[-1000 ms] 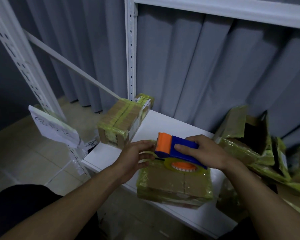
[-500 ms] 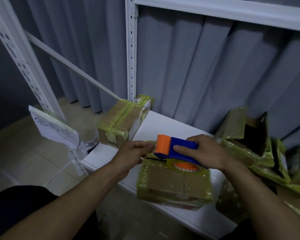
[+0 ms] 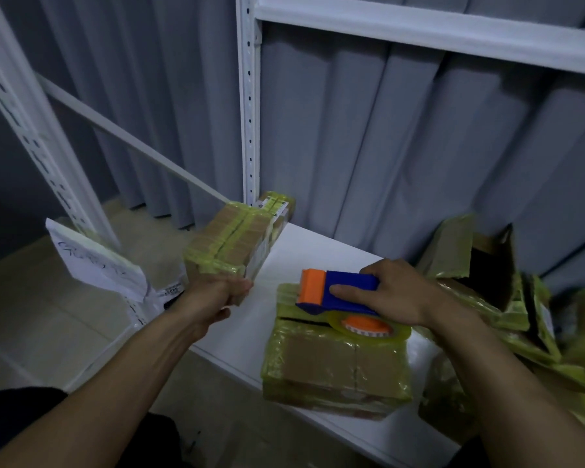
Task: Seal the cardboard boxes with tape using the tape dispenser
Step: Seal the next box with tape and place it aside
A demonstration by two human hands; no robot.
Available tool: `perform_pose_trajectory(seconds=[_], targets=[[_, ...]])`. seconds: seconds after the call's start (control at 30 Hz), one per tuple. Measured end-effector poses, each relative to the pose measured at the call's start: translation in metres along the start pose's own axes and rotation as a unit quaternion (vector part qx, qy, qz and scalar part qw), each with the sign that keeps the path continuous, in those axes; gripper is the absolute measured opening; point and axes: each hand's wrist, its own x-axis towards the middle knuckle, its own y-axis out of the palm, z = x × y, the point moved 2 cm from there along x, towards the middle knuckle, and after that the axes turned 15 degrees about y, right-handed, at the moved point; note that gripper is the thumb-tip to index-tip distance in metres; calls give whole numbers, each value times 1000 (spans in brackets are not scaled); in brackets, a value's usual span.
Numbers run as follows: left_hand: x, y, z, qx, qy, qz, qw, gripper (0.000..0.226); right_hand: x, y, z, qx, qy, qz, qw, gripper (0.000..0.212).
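Your right hand (image 3: 399, 298) grips the likely light, rigid dispenser (image 3: 335, 292) by its body atop the slick-taped box (image 3: 338, 363); left hand (image 3: 217, 295) fingers curled, hold unclear.

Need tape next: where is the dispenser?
Head view, right of centre: the tape dispenser sits on the near box, held by the right hand.

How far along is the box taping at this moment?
Done: the far box and the near box look taped. In hand: the right hand grips the tape dispenser on the near box; the left hand curls beside the far box. To do: the open boxes at right.
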Motion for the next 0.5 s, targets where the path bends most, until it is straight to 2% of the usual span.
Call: perform_pose_trajectory(seconds=[0.13,0.27,0.37,0.5], targets=[[6,-17,12,7,-12,-32,999,21,0,5,0,-37,15,9,999,79],[9,-27,39,32,-35,-23,999,19,3,15,4,-61,25,28,997,85],[8,-26,65,27,-57,-37,997,12,7,26,13,-86,33,37,995,72],[11,-28,90,19,-82,-41,996,16,13,34,22,-115,44,52,991,68]])
